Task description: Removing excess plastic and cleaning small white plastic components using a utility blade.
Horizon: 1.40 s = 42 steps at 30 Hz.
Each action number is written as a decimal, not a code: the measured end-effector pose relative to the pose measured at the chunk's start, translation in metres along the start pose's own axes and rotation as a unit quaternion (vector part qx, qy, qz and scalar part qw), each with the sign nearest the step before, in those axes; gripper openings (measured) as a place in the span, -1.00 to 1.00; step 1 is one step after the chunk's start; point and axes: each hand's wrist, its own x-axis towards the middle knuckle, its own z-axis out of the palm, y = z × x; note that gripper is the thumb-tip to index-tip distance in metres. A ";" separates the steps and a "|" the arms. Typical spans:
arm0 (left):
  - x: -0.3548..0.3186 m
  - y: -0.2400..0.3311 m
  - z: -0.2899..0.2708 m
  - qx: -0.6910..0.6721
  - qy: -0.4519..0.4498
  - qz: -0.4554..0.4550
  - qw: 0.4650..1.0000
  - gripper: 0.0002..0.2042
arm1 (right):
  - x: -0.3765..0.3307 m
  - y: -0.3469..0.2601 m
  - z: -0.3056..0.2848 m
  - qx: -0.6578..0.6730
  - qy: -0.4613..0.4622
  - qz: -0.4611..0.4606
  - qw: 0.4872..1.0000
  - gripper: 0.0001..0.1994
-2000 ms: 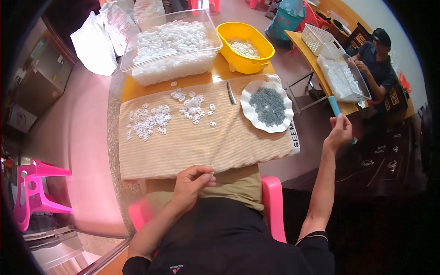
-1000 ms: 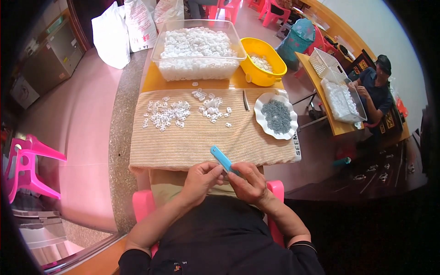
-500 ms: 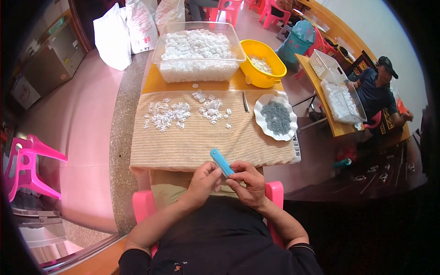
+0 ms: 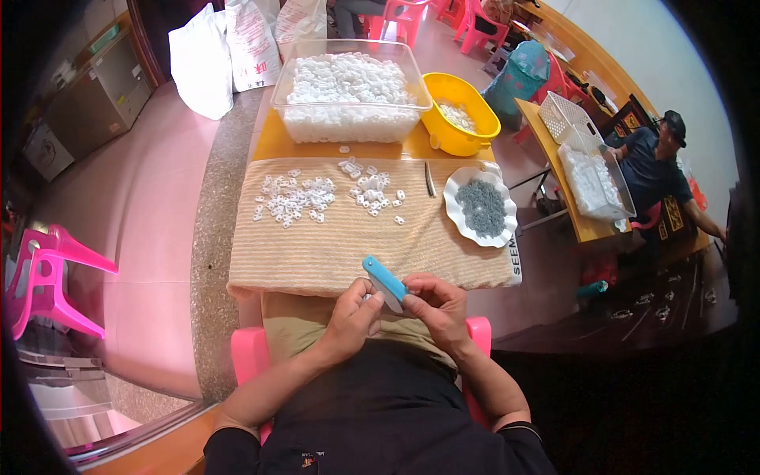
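The left hand (image 4: 354, 310) and the right hand (image 4: 438, 305) meet just above the person's lap; both pinch a small blue tool (image 4: 385, 279), fingers closed on it; it sits near the edge of the striped cloth (image 4: 356, 241); little white pieces (image 4: 294, 198) lie farther up the cloth.

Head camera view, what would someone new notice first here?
Probably the blue tool, held between the left hand and right hand at the near edge of the striped cloth. Next, the clear bin heaped with white pieces at the far end of the table, with a yellow tub to its right. Small white pieces lie scattered on the cloth, beside a white plate of grey bits.
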 end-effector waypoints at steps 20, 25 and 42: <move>0.003 0.006 -0.001 0.145 -0.046 0.055 0.987 -0.79 | 0.013 -0.005 -0.035 -0.045 -0.032 0.042 0.998 -0.68; 0.001 0.009 -0.009 0.169 -0.044 0.042 0.984 -0.79 | 0.014 -0.018 -0.069 -0.032 -0.046 0.054 0.997 -0.69; -0.002 0.015 -0.004 0.293 -0.084 0.067 0.950 -0.82 | 0.038 -0.054 -0.041 -0.237 -0.258 0.157 0.923 -0.70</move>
